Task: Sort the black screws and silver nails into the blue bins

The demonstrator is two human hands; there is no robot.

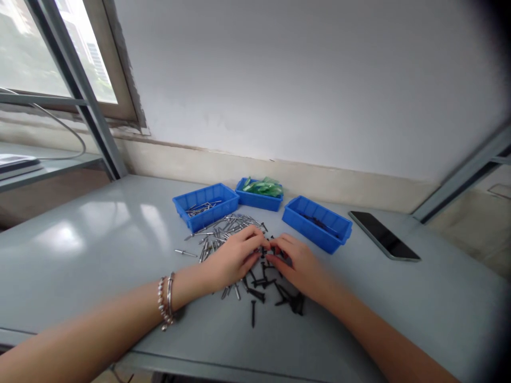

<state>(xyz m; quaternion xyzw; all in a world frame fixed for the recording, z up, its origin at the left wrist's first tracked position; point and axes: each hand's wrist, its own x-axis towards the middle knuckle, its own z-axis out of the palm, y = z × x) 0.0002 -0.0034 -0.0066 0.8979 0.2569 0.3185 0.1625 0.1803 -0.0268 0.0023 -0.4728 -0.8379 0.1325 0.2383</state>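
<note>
A heap of mixed fasteners lies on the grey table: silver rivets (pixel 223 229) toward the back left, black screws (pixel 275 292) toward the front. My left hand (pixel 235 258) rests on the heap, fingers curled and pinching among the pieces. My right hand (pixel 299 266) lies beside it, fingertips meeting the left hand's over the black screws, fingers bent in a pinch. What each pinch holds is too small to make out. Behind the heap stand three blue bins: the left bin (pixel 205 206) has silver rivets, the middle bin (pixel 258 194) has green pieces, the right bin (pixel 317 223) has dark screws.
A black phone (pixel 383 235) lies flat at the right of the bins. The wall runs close behind the bins. A window and metal frame stand at the left, another frame post at the right. The table's front edge (pixel 239 364) is near my forearms.
</note>
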